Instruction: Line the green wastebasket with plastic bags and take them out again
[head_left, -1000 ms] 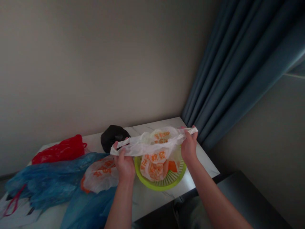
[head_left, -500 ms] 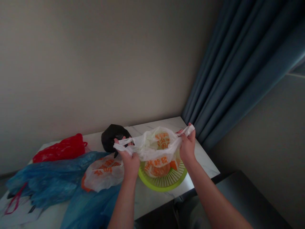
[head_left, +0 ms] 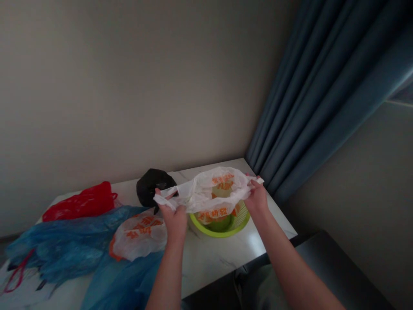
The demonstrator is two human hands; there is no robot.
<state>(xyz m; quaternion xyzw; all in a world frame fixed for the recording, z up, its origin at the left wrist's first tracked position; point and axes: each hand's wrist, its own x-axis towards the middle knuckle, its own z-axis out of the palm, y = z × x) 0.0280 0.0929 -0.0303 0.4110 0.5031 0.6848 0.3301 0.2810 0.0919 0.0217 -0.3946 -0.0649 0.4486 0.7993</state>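
Note:
A thin white plastic bag (head_left: 206,191) with orange printed characters is stretched between my hands, its mouth spread toward me. My left hand (head_left: 172,215) grips one handle, thumb pressed on the plastic. The other handle is pinched in my right hand (head_left: 256,193), with a short end sticking out past the fingers. Under the bag stands a lime-green plastic basket (head_left: 222,234) with slotted sides; the bag covers its back part. Orange patches show through the bag, and I cannot make out what they belong to.
Left of my hands lie a black plastic bag (head_left: 150,185), a red plastic bag (head_left: 85,202), another white bag with orange print (head_left: 142,237) and blue plastic bags (head_left: 71,241). The marble-patterned table (head_left: 209,262) meets the wall; a blue curtain (head_left: 297,94) hangs at right.
The bag's mouth has opened wider and its far edge has risen. The green basket has shifted away from me or tilted, showing less of its front. Both hands keep their hold.

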